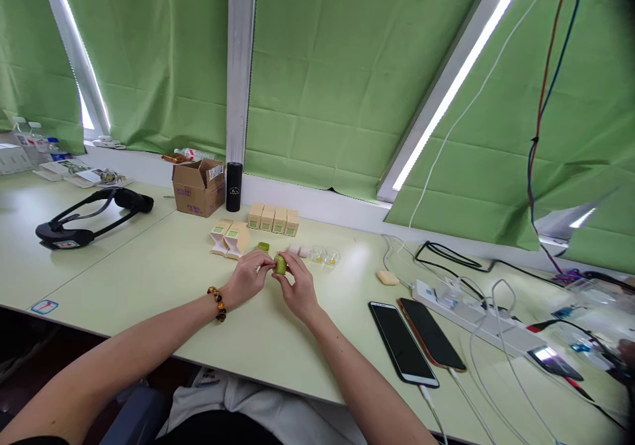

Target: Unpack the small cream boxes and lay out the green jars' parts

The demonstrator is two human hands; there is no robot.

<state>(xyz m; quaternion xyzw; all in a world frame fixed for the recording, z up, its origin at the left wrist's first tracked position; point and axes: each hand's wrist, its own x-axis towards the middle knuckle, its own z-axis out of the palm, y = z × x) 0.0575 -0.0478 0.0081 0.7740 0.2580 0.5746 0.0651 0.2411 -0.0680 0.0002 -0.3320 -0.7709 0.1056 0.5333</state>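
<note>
Between my two hands, just above the table (278, 339), is a small green rounded container (280, 264). My right hand (299, 285) grips it from the right with thumb and fingers. My left hand (251, 275) pinches at its left side; whether a small part sits in that pinch is hidden. Just behind the hands lies a green piece (262, 246) like a lid or shallow cup. Pale pink pieces (299, 250) and small clear cups (325, 256) with yellowish bits stand to the right. Two opened small cartons (229, 238) lie behind my left hand.
Several small closed cartons (273, 219) line the back, near a black tumbler (233, 187) and a cardboard box (198, 188). A black headset (94, 217) lies left. On the right are two phones (404, 342) (431, 334), a power strip (471, 316) and loose cables.
</note>
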